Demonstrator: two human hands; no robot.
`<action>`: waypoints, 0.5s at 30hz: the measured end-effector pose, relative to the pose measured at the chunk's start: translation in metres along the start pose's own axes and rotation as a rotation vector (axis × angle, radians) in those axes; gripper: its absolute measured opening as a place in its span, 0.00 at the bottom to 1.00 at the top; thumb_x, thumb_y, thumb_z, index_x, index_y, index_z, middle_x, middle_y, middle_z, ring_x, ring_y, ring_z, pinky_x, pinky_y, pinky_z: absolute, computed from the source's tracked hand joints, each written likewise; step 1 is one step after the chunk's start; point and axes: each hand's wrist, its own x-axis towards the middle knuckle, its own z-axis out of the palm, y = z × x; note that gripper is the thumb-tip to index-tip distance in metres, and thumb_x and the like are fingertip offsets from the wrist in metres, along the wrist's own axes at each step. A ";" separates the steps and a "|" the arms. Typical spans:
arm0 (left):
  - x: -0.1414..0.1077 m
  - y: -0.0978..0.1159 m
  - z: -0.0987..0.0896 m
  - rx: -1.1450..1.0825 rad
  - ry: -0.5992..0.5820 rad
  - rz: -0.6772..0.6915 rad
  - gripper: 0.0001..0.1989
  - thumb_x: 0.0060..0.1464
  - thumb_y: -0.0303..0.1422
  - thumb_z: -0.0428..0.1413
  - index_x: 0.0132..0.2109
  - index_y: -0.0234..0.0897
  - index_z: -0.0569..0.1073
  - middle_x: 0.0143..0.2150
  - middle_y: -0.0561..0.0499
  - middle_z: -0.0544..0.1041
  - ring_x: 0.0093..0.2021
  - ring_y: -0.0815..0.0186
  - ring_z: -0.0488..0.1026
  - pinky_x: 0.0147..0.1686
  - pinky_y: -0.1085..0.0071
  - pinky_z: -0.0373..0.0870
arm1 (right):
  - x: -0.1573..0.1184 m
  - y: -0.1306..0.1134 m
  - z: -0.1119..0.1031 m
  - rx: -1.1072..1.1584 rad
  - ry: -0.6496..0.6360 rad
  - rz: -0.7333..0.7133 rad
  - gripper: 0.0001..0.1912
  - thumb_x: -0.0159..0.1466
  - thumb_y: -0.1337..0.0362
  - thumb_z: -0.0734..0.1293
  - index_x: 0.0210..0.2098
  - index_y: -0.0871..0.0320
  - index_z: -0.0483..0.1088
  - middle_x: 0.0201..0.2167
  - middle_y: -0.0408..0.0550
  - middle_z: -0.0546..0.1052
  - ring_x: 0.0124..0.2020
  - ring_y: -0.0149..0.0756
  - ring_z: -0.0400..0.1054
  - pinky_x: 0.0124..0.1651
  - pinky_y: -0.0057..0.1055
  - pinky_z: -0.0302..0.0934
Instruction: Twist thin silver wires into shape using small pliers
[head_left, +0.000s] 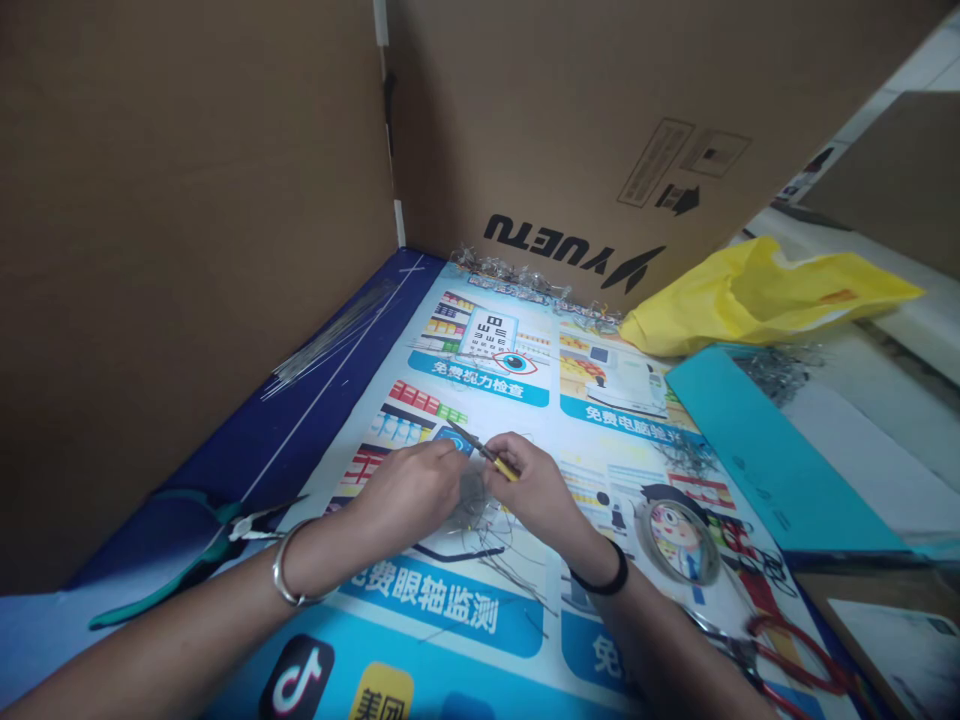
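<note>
My right hand (536,485) is closed around a slim tool (504,466) with a yellow handle and a dark pointed tip that slants up to the left. My left hand (424,485) is pinched shut beside the tool; its fingertips are turned away, so whatever they hold is hidden. Between and below both hands lies a tangle of thin wire (487,520), with loose strands spreading toward me over the printed poster (517,665).
Green-handled pliers (199,560) lie at left, straight wires (330,335) behind them. At right are a tape roll (679,540), red-handled scissors (795,650), a teal folder (780,460) and a yellow bag (772,295). Cardboard walls (525,120) rise behind, wire pieces (517,272) along their foot.
</note>
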 end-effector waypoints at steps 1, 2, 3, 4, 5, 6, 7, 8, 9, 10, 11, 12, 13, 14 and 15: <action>0.000 0.000 -0.001 -0.019 -0.010 -0.012 0.09 0.51 0.22 0.48 0.33 0.33 0.72 0.30 0.48 0.73 0.31 0.62 0.71 0.29 0.70 0.66 | 0.000 0.001 0.000 0.000 0.002 0.003 0.08 0.53 0.68 0.62 0.34 0.56 0.66 0.28 0.40 0.72 0.29 0.31 0.66 0.32 0.26 0.59; 0.001 0.000 -0.003 -0.042 -0.014 -0.024 0.09 0.51 0.22 0.48 0.34 0.33 0.72 0.31 0.47 0.73 0.32 0.62 0.71 0.30 0.69 0.66 | 0.000 0.001 0.001 0.000 0.003 0.007 0.08 0.53 0.68 0.62 0.34 0.56 0.66 0.28 0.40 0.72 0.29 0.31 0.66 0.32 0.26 0.58; 0.001 0.000 -0.004 -0.073 -0.016 -0.029 0.09 0.51 0.22 0.48 0.35 0.33 0.72 0.32 0.47 0.74 0.33 0.62 0.72 0.31 0.69 0.66 | 0.000 0.001 0.001 0.001 0.003 0.010 0.08 0.53 0.68 0.62 0.34 0.56 0.66 0.28 0.40 0.72 0.29 0.31 0.66 0.32 0.26 0.58; 0.002 0.000 -0.006 -0.104 -0.016 -0.040 0.09 0.51 0.22 0.48 0.35 0.34 0.72 0.32 0.48 0.73 0.33 0.62 0.72 0.31 0.70 0.66 | 0.000 0.002 0.001 0.004 0.001 0.009 0.08 0.53 0.68 0.62 0.34 0.56 0.66 0.27 0.40 0.71 0.29 0.31 0.65 0.32 0.26 0.58; 0.002 0.000 -0.007 -0.135 -0.015 -0.052 0.09 0.51 0.22 0.48 0.35 0.34 0.72 0.32 0.48 0.73 0.33 0.63 0.71 0.31 0.70 0.66 | 0.000 0.002 0.001 0.007 -0.003 0.008 0.08 0.53 0.68 0.62 0.34 0.56 0.66 0.28 0.40 0.71 0.29 0.31 0.65 0.32 0.26 0.58; 0.002 -0.001 -0.007 -0.162 -0.014 -0.069 0.08 0.51 0.22 0.48 0.34 0.34 0.71 0.31 0.49 0.73 0.32 0.64 0.71 0.31 0.71 0.65 | 0.000 0.002 0.000 0.009 -0.009 0.006 0.08 0.53 0.68 0.62 0.34 0.56 0.66 0.28 0.40 0.71 0.29 0.31 0.65 0.32 0.27 0.58; 0.002 -0.001 -0.008 -0.188 -0.009 -0.084 0.08 0.52 0.22 0.48 0.33 0.35 0.71 0.30 0.50 0.72 0.32 0.64 0.70 0.30 0.71 0.65 | 0.000 0.002 0.000 0.009 -0.013 0.004 0.08 0.53 0.68 0.62 0.34 0.56 0.66 0.28 0.40 0.71 0.30 0.31 0.65 0.32 0.27 0.58; 0.002 -0.001 -0.008 -0.213 -0.001 -0.093 0.08 0.53 0.22 0.48 0.33 0.35 0.70 0.30 0.50 0.71 0.31 0.65 0.70 0.30 0.71 0.64 | 0.000 0.001 0.000 0.007 -0.015 0.004 0.08 0.53 0.68 0.62 0.34 0.56 0.66 0.28 0.40 0.71 0.30 0.31 0.65 0.33 0.27 0.58; 0.002 -0.002 -0.007 -0.234 0.010 -0.098 0.07 0.54 0.23 0.48 0.32 0.35 0.69 0.30 0.50 0.71 0.31 0.65 0.69 0.29 0.71 0.64 | 0.000 0.001 -0.001 0.003 -0.014 0.006 0.07 0.53 0.67 0.62 0.34 0.56 0.66 0.28 0.40 0.71 0.30 0.31 0.65 0.32 0.27 0.58; 0.002 -0.002 -0.007 -0.250 0.024 -0.100 0.07 0.55 0.24 0.47 0.32 0.36 0.68 0.30 0.51 0.70 0.32 0.65 0.68 0.30 0.71 0.63 | 0.000 0.001 -0.001 0.002 -0.014 0.010 0.07 0.54 0.67 0.62 0.34 0.56 0.66 0.28 0.40 0.71 0.30 0.31 0.65 0.32 0.27 0.58; 0.002 -0.002 -0.005 -0.260 0.037 -0.102 0.06 0.56 0.25 0.47 0.32 0.36 0.67 0.31 0.50 0.70 0.32 0.65 0.68 0.30 0.71 0.63 | 0.000 0.002 -0.001 0.004 -0.011 0.014 0.07 0.54 0.67 0.62 0.34 0.56 0.66 0.28 0.40 0.71 0.30 0.31 0.65 0.32 0.27 0.58; 0.002 -0.002 -0.004 -0.266 0.050 -0.101 0.06 0.56 0.25 0.46 0.32 0.36 0.66 0.32 0.50 0.69 0.32 0.65 0.67 0.30 0.71 0.63 | -0.001 0.002 -0.001 0.009 -0.009 0.016 0.07 0.54 0.67 0.62 0.34 0.56 0.66 0.28 0.40 0.71 0.30 0.31 0.65 0.32 0.27 0.58; 0.003 -0.002 -0.003 -0.269 0.063 -0.098 0.06 0.56 0.25 0.46 0.32 0.36 0.64 0.32 0.50 0.68 0.33 0.64 0.66 0.30 0.70 0.63 | -0.001 0.002 -0.001 0.015 -0.007 0.018 0.07 0.54 0.66 0.62 0.33 0.56 0.66 0.28 0.41 0.71 0.29 0.31 0.65 0.32 0.27 0.58; 0.003 -0.001 -0.001 -0.273 0.076 -0.093 0.06 0.56 0.25 0.45 0.31 0.36 0.63 0.32 0.50 0.68 0.33 0.64 0.65 0.30 0.70 0.63 | 0.000 0.002 -0.001 0.023 -0.008 0.019 0.06 0.54 0.66 0.62 0.33 0.56 0.66 0.28 0.41 0.71 0.29 0.31 0.65 0.32 0.27 0.58; 0.003 -0.001 0.001 -0.279 0.087 -0.086 0.07 0.56 0.24 0.45 0.31 0.36 0.63 0.32 0.49 0.67 0.33 0.63 0.65 0.31 0.69 0.62 | 0.000 0.001 0.000 0.033 -0.010 0.020 0.06 0.54 0.66 0.62 0.33 0.56 0.66 0.28 0.41 0.71 0.29 0.31 0.65 0.32 0.27 0.58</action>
